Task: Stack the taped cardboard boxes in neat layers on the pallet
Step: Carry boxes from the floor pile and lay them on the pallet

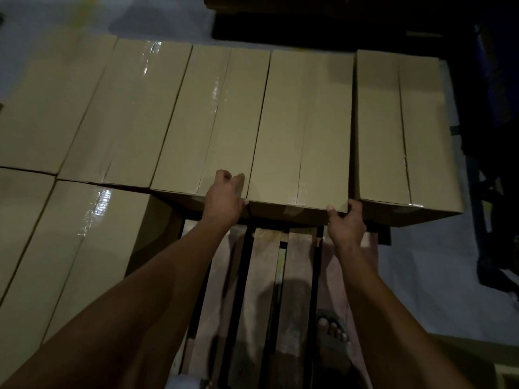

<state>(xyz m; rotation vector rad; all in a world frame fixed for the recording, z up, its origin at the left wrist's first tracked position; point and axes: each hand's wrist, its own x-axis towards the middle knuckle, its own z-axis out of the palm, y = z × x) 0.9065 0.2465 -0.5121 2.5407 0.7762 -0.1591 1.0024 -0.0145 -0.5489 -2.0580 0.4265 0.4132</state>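
Several long taped cardboard boxes lie side by side in a row on the wooden pallet (264, 276). I hold one box (303, 130) in the middle right of the row at its near end. My left hand (224, 199) grips its near left corner, fingers curled into the gap beside the neighbouring box (207, 122). My right hand (346, 223) grips its near right corner, thumb on the top edge. Another box (398, 130) lies to the right, slightly apart.
A second row of taped boxes (84, 248) fills the near left of the pallet. Bare pallet slats show below my arms, with my sandalled foot (332, 335) on them. Dark furniture (491, 136) stands at the right, pale floor (421, 276) beside it.
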